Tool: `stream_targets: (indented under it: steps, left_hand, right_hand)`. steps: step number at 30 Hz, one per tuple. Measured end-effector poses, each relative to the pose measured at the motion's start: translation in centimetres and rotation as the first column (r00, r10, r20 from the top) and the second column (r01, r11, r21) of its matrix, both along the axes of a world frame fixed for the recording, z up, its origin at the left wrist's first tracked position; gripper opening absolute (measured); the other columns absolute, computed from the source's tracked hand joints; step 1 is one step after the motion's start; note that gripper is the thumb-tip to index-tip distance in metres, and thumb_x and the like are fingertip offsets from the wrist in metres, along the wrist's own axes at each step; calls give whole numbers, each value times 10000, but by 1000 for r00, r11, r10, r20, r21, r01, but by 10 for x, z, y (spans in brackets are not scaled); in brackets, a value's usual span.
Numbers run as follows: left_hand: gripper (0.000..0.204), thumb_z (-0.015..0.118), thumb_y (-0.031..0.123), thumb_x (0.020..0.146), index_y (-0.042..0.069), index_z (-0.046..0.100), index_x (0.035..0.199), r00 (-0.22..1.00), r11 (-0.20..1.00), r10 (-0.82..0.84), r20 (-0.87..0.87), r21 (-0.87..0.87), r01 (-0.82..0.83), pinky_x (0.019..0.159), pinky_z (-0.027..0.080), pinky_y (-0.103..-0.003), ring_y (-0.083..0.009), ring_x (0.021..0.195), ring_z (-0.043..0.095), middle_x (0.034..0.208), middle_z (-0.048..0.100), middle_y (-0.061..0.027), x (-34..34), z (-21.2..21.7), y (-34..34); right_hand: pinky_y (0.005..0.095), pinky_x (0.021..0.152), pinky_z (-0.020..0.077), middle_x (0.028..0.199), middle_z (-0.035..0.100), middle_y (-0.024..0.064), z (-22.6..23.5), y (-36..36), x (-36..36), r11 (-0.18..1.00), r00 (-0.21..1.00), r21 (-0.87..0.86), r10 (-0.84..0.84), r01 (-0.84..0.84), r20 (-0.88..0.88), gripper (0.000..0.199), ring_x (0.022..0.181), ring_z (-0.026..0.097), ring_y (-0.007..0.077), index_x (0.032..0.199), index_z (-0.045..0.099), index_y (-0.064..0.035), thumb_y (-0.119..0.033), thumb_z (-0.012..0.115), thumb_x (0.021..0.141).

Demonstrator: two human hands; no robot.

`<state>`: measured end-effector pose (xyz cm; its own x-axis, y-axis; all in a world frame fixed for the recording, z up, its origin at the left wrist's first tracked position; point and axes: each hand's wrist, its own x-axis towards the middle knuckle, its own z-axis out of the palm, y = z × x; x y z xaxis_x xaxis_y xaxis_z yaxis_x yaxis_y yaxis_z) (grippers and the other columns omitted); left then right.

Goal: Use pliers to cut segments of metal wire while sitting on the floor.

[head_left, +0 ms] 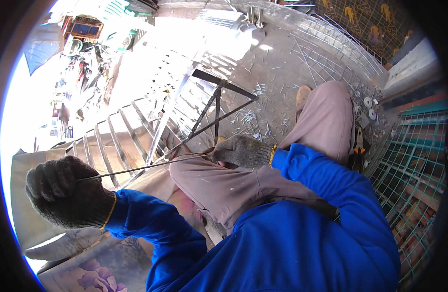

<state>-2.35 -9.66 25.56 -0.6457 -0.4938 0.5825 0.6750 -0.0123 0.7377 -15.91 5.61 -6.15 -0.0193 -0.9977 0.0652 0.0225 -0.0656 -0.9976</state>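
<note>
My left hand, in a dark grey knitted glove, is closed in a fist around one end of a thin metal rod. The rod runs slantwise across to my right hand, gloved the same way and closed on its other end above my thigh. Right behind the rod stands a welded metal frame of flat dark bars with a triangular end. A row of slats stretches left from it. Whether the rod touches the frame cannot be made out, and my right fingertips are partly hidden.
Cut wire bits litter the concrete floor beyond my knees. Wire mesh lies at the far right. A green wire grid stands close on my right, near pliers. A flowered cloth lies at lower left; the far left is glaring bright.
</note>
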Motion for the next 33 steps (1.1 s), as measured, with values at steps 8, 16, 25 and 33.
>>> stream_targets:
  steps: [8, 16, 25, 33]
  left_hand:
    - [358, 452, 160, 1012, 177, 412, 657, 1000, 1000, -22, 13, 23, 22, 459, 291, -240, -79, 459, 290, 569, 343, 56, 0, -4, 5]
    - [353, 420, 150, 1026, 177, 405, 674, 1000, 1000, -3, -12, -19, 3, 458, 277, -245, -85, 465, 262, 583, 334, 52, -11, -12, 16]
    - [300, 468, 122, 990, 171, 460, 694, 998, 994, 43, -36, 102, -39, 483, 303, -250, -93, 496, 315, 592, 364, 49, 19, -12, -11]
    - [287, 504, 113, 938, 155, 483, 655, 967, 961, 240, -88, 161, -224, 501, 360, -251, -97, 502, 383, 564, 376, 53, 35, -9, -28]
  right_hand:
    - [384, 805, 519, 829, 701, 94, -6, -3, 3, 1000, 997, 9, -20, 19, 78, 400, 797, 668, 260, 850, 706, -83, -411, 548, 1017]
    - [296, 764, 520, 790, 678, 0, -14, -4, 0, 1000, 1000, -19, -2, 2, 12, 309, 764, 623, 99, 948, 722, -76, -353, 606, 1023]
    - [328, 821, 531, 909, 722, 33, -12, -1, -18, 992, 993, -83, -99, 93, -63, 246, 849, 673, 155, 1030, 722, -83, -314, 645, 994]
    - [385, 864, 558, 1036, 739, 83, -17, -7, -20, 945, 950, -300, -206, 131, -236, 243, 973, 710, 266, 1116, 710, -85, -262, 614, 980]
